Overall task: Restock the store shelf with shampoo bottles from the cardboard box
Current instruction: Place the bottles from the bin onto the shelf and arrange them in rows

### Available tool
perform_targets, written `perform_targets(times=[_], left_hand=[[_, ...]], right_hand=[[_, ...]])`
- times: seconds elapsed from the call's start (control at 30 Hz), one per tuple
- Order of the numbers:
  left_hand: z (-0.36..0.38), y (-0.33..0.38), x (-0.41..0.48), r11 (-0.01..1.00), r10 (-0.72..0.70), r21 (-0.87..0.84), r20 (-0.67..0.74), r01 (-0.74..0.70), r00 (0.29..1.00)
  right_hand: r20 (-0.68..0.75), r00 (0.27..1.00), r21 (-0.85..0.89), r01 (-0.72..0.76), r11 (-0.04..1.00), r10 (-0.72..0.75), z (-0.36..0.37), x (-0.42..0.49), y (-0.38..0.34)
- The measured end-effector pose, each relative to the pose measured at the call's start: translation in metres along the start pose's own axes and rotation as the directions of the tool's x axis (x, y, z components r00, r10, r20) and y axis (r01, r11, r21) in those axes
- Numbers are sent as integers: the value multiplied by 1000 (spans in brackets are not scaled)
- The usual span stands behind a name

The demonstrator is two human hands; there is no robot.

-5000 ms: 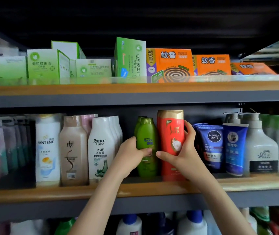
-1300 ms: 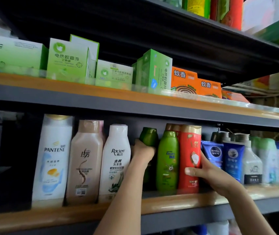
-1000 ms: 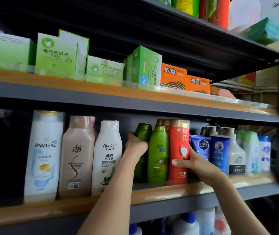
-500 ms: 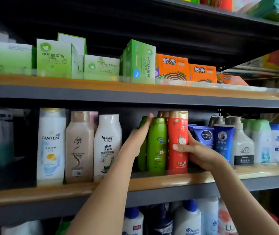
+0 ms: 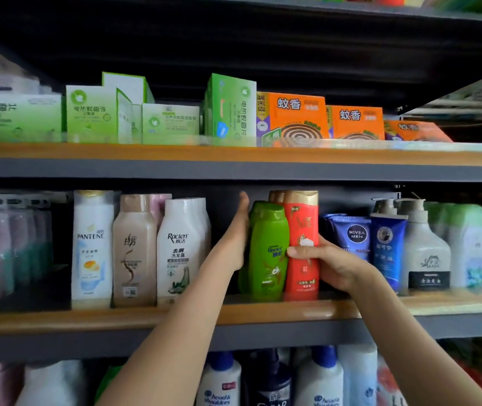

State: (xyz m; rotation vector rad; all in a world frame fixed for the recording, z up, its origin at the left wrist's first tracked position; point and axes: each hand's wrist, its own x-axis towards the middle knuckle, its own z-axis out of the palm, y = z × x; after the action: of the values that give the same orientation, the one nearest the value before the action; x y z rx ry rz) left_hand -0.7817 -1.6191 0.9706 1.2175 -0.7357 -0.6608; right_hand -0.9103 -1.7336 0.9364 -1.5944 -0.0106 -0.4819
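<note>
A green shampoo bottle (image 5: pixel 269 253) stands upright on the middle shelf (image 5: pixel 263 313), with a red gold-capped shampoo bottle (image 5: pixel 303 221) touching its right side. My left hand (image 5: pixel 235 235) lies flat with straight fingers against the green bottle's left side. My right hand (image 5: pixel 330 263) grips the red bottle around its middle, thumb across the front. More green and red bottles stand behind these two, mostly hidden. The cardboard box is out of view.
Left of my hands stand white Racien (image 5: pixel 182 250), beige (image 5: pixel 135 250) and Pantene (image 5: pixel 93 247) bottles. Nivea tubes (image 5: pixel 351 238) and pump bottles (image 5: pixel 424 250) stand to the right. Green and orange boxes (image 5: pixel 292 117) fill the shelf above; more bottles stand below.
My left hand has uncurled from the rear green bottle and now lies flat against the front green bottle's side. My right hand keeps its grip on the red bottle.
</note>
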Motion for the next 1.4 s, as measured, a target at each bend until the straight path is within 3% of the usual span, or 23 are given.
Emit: perform_targets(times=[0.17, 0.33, 0.53, 0.73, 0.83, 0.9, 1.27, 1.4], left_hand=[[8, 5, -1, 992, 3, -127, 79, 7, 997], [2, 1, 6, 989, -18, -146, -4, 18, 1000], [-13, -3, -2, 998, 56, 44, -72, -53, 996], [-25, -20, -18, 929, 224, 279, 95, -242, 970], [-24, -24, -21, 851, 176, 479, 130, -217, 976], [-24, -24, -21, 837, 163, 516, 85, -183, 983], [-19, -15, -39, 951, 158, 251, 108, -181, 981], [-20, -14, -42, 952, 177, 230, 122, -201, 977]], right_hand=[[-53, 998, -30, 15, 999, -17, 6, 1, 0], [-169, 977, -52, 124, 991, -131, 17, 3, 1], [-140, 980, -78, 134, 988, -144, 14, 0, 1], [-79, 995, -40, 66, 997, -69, 3, 0, 1], [-1, 1000, -41, 5, 999, -5, 0, 3, 0], [37, 999, -44, -13, 999, 14, -1, 3, -1], [77, 997, -17, -27, 999, 28, 3, -5, -5], [77, 997, 1, -29, 1000, 28, 5, -8, -8]])
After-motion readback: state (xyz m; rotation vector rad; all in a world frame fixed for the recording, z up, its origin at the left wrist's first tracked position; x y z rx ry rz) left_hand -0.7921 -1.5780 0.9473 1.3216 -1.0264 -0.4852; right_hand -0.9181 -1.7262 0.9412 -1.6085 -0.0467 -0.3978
